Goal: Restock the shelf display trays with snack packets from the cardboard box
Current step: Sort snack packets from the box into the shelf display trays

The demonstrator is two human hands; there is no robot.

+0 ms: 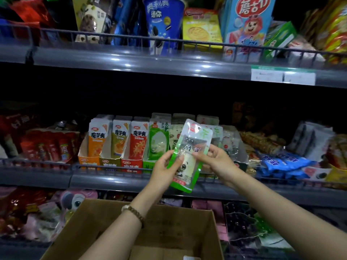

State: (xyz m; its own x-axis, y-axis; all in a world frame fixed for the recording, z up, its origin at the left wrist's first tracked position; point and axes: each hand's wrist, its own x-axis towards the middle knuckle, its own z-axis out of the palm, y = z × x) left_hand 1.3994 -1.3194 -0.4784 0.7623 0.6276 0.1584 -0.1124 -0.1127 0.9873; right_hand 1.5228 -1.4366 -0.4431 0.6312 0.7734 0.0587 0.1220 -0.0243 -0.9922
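Note:
A green and clear snack packet (pixel 189 156) with a panda picture is held up in front of the middle shelf. My left hand (pixel 165 171) grips its left edge and my right hand (pixel 216 158) pinches its right side. Behind it stand display trays: orange (pixel 88 160), olive (pixel 109 162), red (pixel 131 163) and green (pixel 148 163), each with upright packets. The open cardboard box (pixel 150 231) sits below my arms, its inside mostly hidden.
A wire rail (pixel 112 167) runs along the middle shelf's front. Red packets lie at the left, blue packets (pixel 285 163) at the right. The upper shelf (pixel 169 62) holds biscuit boxes and a blue cup. Bagged goods fill the lower shelf.

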